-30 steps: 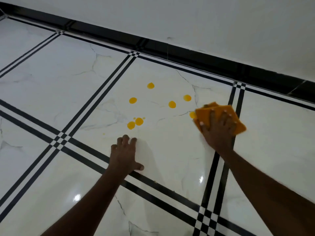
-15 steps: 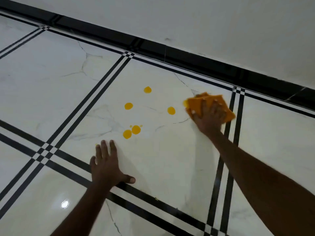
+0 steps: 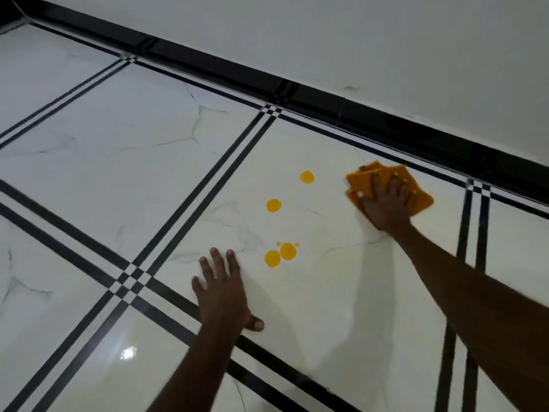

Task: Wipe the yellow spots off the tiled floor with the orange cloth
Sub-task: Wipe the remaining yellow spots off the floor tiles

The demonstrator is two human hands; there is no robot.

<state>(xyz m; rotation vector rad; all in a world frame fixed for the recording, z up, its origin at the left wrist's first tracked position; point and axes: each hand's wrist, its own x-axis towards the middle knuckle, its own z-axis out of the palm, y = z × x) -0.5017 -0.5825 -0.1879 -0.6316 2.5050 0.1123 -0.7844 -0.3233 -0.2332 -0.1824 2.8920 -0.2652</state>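
Note:
My right hand (image 3: 386, 203) presses flat on the folded orange cloth (image 3: 416, 188), which lies on the white marble floor tile (image 3: 312, 292) near the black skirting. Left of the cloth are yellow spots: one far spot (image 3: 307, 177), one below it (image 3: 273, 205), and a touching pair (image 3: 280, 254) with tiny specks beside it. My left hand (image 3: 222, 289) rests flat on the tile with fingers spread, just left of the pair of spots, holding nothing.
Black double grout stripes (image 3: 190, 209) cross the floor left of the spots and another pair (image 3: 472, 233) runs right of the cloth. A black skirting (image 3: 386, 126) runs along the white wall (image 3: 356, 40) behind the cloth.
The cloth and my right hand have swept over the tile's right side, and the yellow spots that lay there are gone. My left hand has shifted on the floor as the view moved.

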